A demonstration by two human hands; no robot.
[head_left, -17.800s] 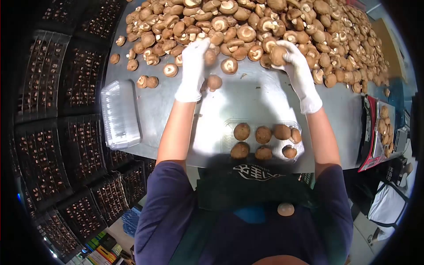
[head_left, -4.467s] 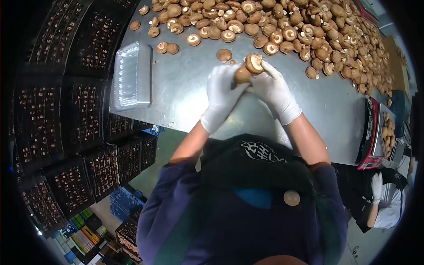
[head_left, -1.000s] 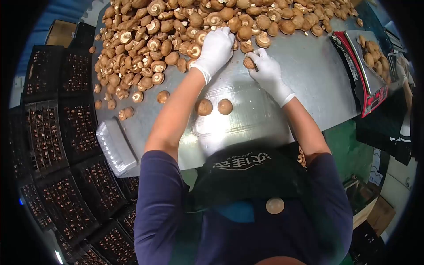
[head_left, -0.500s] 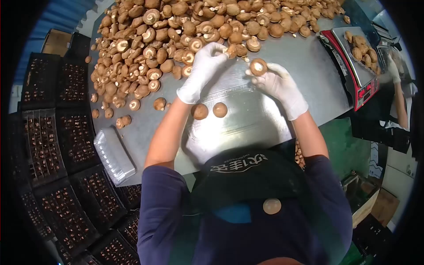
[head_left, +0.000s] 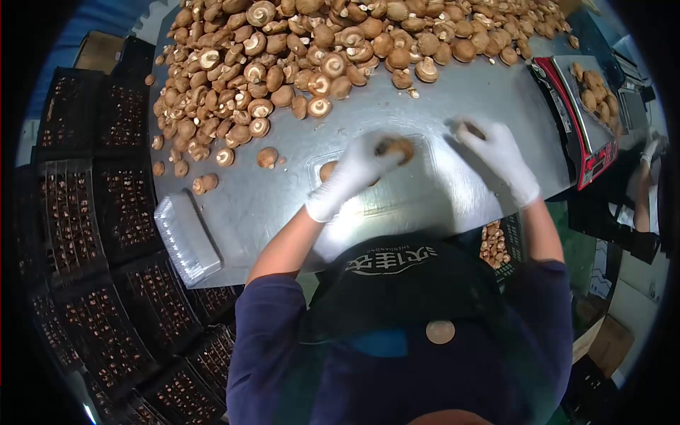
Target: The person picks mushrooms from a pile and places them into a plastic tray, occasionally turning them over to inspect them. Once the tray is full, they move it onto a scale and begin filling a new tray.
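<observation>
Both hands wear white gloves. Over a clear plastic tray [head_left: 429, 170] on the metal table, my left hand [head_left: 358, 168] is closed on a brown-capped mushroom [head_left: 404, 148], blurred by motion. Another mushroom [head_left: 328, 171] shows beside that hand's wrist side, partly covered by the glove. To the right of the tray is my right hand [head_left: 499, 152], its thumb and fingers drawn together. Something brownish and blurred lies between those fingertips; I cannot make out what. A large pile of mushrooms [head_left: 283, 60] spreads across the table's far side.
At the left front edge lies a stack of clear plastic trays [head_left: 188, 241]. A red scale [head_left: 584, 142] with a filled tray stands at the right. Black crates [head_left: 71, 212] line the floor at left. A basket of mushrooms [head_left: 494, 246] sits below the table edge. Another person's gloved hand [head_left: 650, 150] is far right.
My left hand has come back from the pile with a mushroom to the tray. My right hand has moved right, away from the tray. The view has shifted slightly.
</observation>
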